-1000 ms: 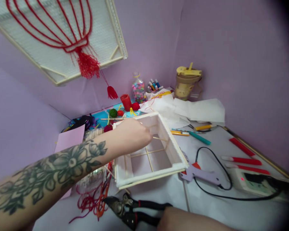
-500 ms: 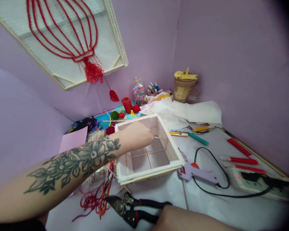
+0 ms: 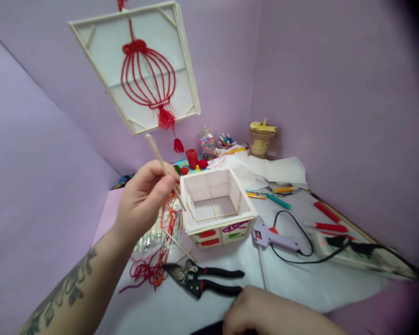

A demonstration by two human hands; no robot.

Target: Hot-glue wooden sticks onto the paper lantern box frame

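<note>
Amid a crowded bench (image 3: 300,284), purple glue gun (image 3: 279,239) close on the right of the white box (image 3: 218,226), crumpled paper (image 3: 277,171) behind it and red yarn (image 3: 143,273) to the near left, black-handled pruners (image 3: 195,281) lie between the box and my right hand (image 3: 253,309). The open-topped box sits just right of my left hand (image 3: 141,193) and beyond my right. Fingers closed, my left pinches a thin wooden stick (image 3: 154,146) slanting down toward the box's left wall; I cannot tell how far open my right is.
</note>
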